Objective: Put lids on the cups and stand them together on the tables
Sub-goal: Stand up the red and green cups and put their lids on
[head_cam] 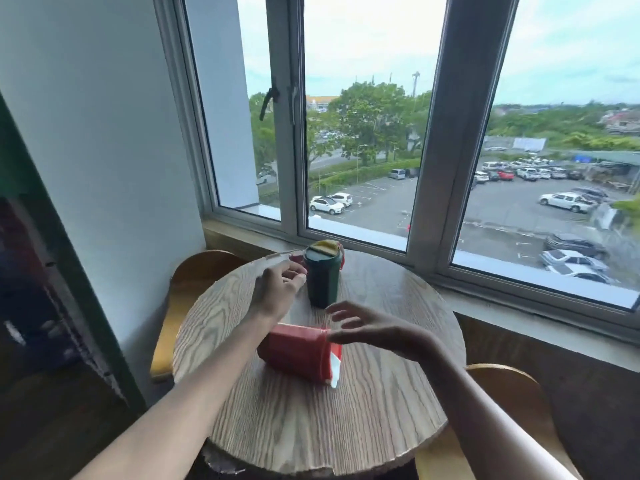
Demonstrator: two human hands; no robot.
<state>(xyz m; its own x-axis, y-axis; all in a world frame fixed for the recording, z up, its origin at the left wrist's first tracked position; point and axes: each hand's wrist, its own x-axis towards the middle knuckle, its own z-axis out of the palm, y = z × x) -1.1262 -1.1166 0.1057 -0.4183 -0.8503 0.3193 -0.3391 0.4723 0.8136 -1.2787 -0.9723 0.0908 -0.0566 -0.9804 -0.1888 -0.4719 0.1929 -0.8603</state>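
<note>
Head view: the red cup (294,351) is lying on its side on the round wooden table (381,410), near the table's middle. Its long axis is running left to right, with the lidded end and a white flap pointing right. My right hand (374,329) is hovering just above that right end, fingers spread wide and holding nothing; I cannot tell whether it is touching the cup. My left hand (280,284) is further off, loosely curled beside the green cup (322,277), which is standing upright with its lid on at the far side; whether the fingers are gripping anything I cannot tell. I am judging the right hand the nearer one for righting the red cup.
</note>
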